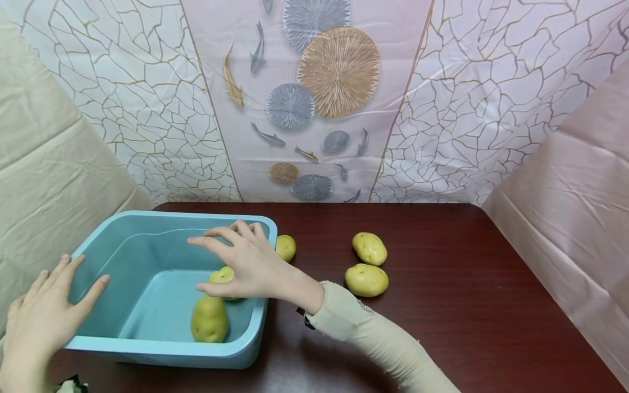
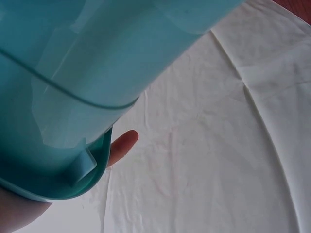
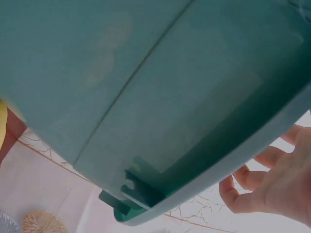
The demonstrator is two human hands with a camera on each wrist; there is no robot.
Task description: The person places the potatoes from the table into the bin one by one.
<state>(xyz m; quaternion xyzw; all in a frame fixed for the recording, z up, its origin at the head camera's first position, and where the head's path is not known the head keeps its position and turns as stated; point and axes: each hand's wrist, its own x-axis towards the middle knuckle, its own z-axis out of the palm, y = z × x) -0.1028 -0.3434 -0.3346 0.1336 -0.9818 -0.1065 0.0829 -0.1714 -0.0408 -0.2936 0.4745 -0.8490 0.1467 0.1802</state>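
A light blue plastic basin (image 1: 167, 346) stands at the left of the table. My left hand (image 1: 46, 308) rests at its left rim with fingers spread. Over the right rim reaches my right hand (image 1: 248, 267), fingers apart and nothing held between them. Below that hand, inside the basin, are two yellow potatoes: a blurred one (image 1: 209, 321) toward the front and another (image 1: 221, 275) partly hidden by the thumb. Both wrist views look up along the basin's outer wall (image 2: 97, 63), with right fingers (image 3: 249, 177) just beyond the rim.
One potato (image 1: 285, 248) lies against the basin's right side, partly covered by it. Two more, a rear potato (image 1: 369, 249) and a front potato (image 1: 366, 280), lie close together on the dark red table (image 1: 457, 295). Patterned cloth (image 1: 314, 136) hangs behind.
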